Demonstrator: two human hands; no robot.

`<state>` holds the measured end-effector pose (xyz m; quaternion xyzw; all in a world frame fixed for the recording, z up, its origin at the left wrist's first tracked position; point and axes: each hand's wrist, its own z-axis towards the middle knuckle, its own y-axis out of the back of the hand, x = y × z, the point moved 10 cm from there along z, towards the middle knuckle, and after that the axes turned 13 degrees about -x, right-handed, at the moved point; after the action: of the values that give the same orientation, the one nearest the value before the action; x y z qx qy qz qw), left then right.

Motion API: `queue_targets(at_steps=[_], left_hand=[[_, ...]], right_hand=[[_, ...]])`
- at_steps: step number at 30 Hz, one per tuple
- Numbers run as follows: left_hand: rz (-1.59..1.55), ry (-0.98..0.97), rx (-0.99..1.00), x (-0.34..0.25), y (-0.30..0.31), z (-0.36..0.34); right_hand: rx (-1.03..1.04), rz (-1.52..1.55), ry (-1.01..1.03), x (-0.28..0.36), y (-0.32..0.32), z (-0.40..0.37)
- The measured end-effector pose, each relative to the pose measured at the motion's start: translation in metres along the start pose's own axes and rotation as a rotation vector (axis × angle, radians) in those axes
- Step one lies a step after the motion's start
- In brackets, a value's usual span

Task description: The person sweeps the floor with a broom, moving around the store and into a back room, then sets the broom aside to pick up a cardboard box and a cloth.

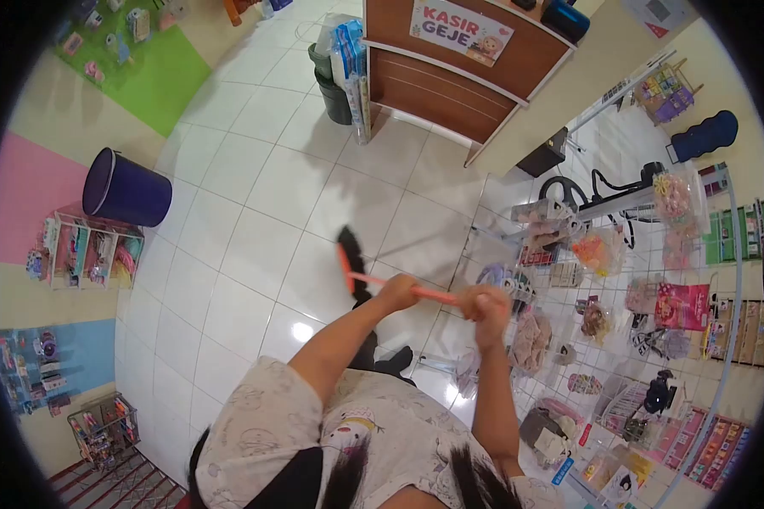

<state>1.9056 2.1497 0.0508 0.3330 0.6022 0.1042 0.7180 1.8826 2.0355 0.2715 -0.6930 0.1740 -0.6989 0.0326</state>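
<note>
A broom [345,268] with an orange head, dark bristles and a pinkish-orange handle is on the white tiled floor ahead of my feet. Its bristles look slightly blurred. My left hand [398,293] is closed around the handle, nearer to the broom head. Further up, close to the handle's end, my right hand [484,307] is wrapped round it as well. The handle runs nearly sideways in front of my body. The fingertips of both hands are partly hidden.
A wire grid rack [603,339] with hanging accessories stands close on my right. Ahead are a brown cashier counter [446,89] and a dark bin [334,95]. Along the left wall sit a purple bin [127,188] and a wire basket [85,254] of goods.
</note>
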Motion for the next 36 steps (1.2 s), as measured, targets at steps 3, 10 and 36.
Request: queue_targets(at_steps=[3,10,36], left_hand=[[0.156,0.071,0.010,0.085,0.046,-0.054],[0.364,0.262,0.097,0.170,0.106,-0.080],[0.178,0.058,0.068,0.102,0.036,0.118]], right_hand=[[0.107,0.077,-0.125,-0.084,-0.052,-0.016],[0.118,0.021,-0.346,-0.154,-0.092,0.004],[0.003,-0.022,-0.209,-0.063,-0.049,0.165]])
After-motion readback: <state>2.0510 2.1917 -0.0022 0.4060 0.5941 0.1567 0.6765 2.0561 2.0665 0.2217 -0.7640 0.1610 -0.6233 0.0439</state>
